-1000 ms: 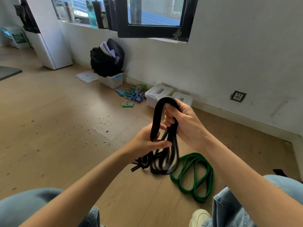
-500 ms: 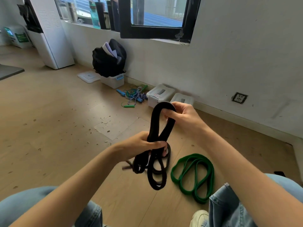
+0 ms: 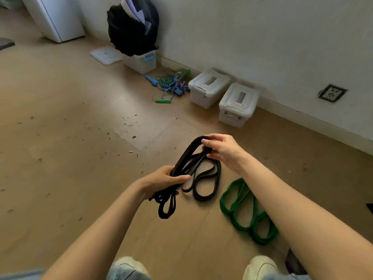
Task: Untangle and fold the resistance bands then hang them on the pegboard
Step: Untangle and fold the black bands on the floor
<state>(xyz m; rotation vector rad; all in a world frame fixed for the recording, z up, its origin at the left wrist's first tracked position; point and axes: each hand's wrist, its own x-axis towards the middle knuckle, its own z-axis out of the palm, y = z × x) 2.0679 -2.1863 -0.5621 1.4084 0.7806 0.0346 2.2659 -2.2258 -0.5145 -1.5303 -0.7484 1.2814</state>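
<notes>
From the head camera I count two resistance bands. One is the black rubber resistance band, looped several times; the other is the green rubber resistance band, coiled flat on the pale wooden floor just right of the black one and under my right forearm.

My left hand is curled round the bunched lower strands of the black band, thumb laid across the top, with short loops hanging below the fist toward the floor. My right hand pinches the far end of the same band between thumb and fingertips, so the band stretches slantwise between the two hands while wider loops sag beneath it. I cannot tell whether those loops touch the floor.

Along the white wall I count two lidded white plastic storage boxes side by side, a third open white tub with a black backpack sitting on it, one loose white lid on the floor beside it, and a tangle of blue and green skipping ropes. Two pale shoes show at the bottom edge.

Against half a second ago, the camera has tipped downward: the window is out of sight. The band then stood nearly upright between my hands; now it lies lower and slanted, with its loops spread wider. The green band has not moved.
</notes>
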